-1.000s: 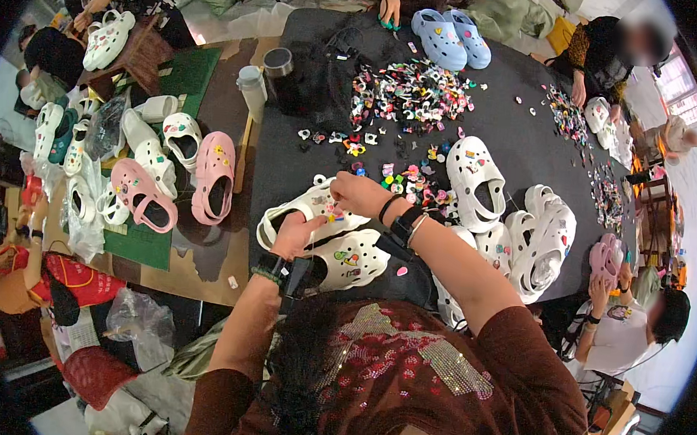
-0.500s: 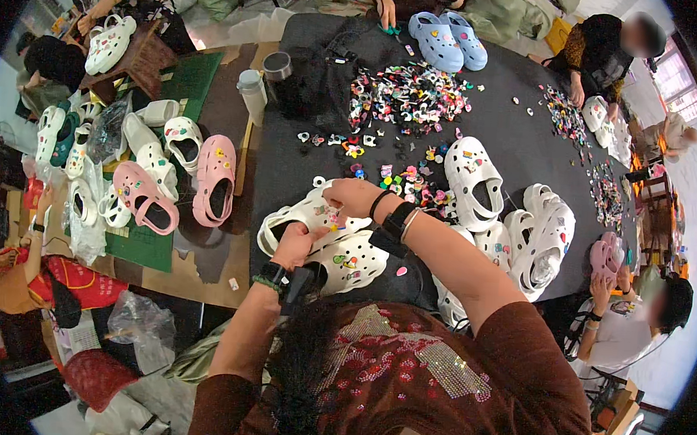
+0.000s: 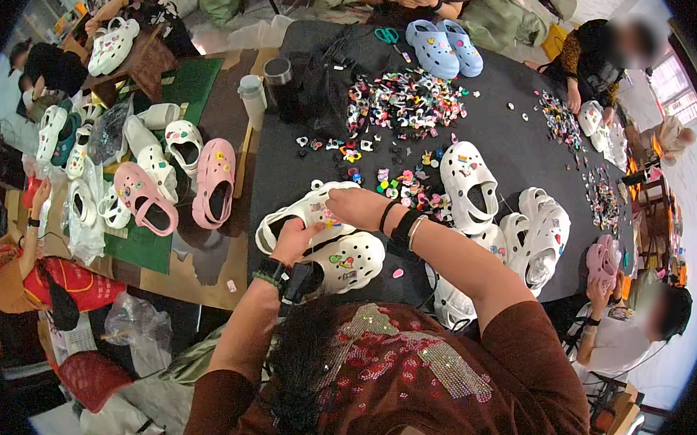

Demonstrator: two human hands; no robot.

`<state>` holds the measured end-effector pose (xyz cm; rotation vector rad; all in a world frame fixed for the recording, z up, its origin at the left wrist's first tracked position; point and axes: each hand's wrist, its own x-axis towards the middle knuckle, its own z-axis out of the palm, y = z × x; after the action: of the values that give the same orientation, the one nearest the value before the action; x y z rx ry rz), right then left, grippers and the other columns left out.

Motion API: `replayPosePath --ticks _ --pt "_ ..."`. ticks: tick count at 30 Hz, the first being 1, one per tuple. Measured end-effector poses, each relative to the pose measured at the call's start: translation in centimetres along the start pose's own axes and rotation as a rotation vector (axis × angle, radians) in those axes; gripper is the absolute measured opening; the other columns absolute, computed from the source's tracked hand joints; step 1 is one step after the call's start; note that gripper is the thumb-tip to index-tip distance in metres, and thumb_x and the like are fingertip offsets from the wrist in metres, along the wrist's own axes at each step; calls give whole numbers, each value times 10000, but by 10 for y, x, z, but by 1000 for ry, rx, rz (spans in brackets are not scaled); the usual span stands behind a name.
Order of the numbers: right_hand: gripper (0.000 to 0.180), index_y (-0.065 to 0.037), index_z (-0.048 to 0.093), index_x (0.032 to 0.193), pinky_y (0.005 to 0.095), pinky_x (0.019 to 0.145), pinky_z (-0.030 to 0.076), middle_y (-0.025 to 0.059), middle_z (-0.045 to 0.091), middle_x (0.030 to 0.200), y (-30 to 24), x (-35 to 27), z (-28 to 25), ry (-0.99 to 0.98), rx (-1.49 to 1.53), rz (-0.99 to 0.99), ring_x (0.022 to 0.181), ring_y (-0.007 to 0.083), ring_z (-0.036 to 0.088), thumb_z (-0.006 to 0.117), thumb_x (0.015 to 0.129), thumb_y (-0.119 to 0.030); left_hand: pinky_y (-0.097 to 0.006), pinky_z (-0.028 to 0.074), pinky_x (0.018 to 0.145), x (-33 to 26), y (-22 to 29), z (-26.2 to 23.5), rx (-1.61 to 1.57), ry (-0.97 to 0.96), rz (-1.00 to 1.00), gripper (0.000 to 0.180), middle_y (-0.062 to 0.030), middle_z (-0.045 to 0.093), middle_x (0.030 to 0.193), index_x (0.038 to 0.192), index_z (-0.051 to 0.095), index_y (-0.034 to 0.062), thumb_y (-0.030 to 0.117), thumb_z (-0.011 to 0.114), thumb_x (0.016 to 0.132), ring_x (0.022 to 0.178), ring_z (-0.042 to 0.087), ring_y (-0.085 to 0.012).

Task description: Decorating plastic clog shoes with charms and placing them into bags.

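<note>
Left hand holds white clog, seemingly just inside black mat's edge.

A head-worn fisheye looks down over the table.

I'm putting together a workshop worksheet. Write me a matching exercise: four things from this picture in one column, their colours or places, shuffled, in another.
1. Left hand
2. Right hand
3. Scissors
4. Clogs beside the scissors

A. Teal handles
B. At a white clog's opening
C. Light blue
D. Over that clog's top

Pairs: 1-B; 2-D; 3-A; 4-C
</note>
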<state>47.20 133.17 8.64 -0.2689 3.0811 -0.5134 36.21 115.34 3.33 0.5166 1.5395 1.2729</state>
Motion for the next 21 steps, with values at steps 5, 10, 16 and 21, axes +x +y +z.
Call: replayPosePath --ticks 5,10,16,21 --pt "169 3 536 926 410 661 495 170 516 911 -10 4 3 -121 -86 -54 744 319 602 532 819 -128 -277 454 688 -3 -6 -6 80 76 -29 265 -25 658 911 1046 633 -33 153 653 858 778 562 -99" --pt "183 -11 537 949 419 632 495 184 519 926 -5 4 4 -170 -79 -40 734 324 611 535 829 -149 -274 453 701 -3 -2 -3 61 55 -19 281 -12 650 929 1066 624 -31 155 653 858 790 550 -92" --pt "185 -18 534 954 396 654 503 156 523 913 1 14 8 -120 -68 -53 747 313 611 541 837 -161 -266 455 712 7 -13 -9 -84 27 59 287 -13 644 960 1096 611 -26 136 645 862 788 561 -96" --pt "185 -19 547 935 399 697 515 159 543 916 22 10 22 27 -29 -104 785 313 626 534 843 -179 -266 476 748 -6 34 3 65 -10 -51 249 -35 647 997 1095 620 -7 82 622 862 830 591 -115"
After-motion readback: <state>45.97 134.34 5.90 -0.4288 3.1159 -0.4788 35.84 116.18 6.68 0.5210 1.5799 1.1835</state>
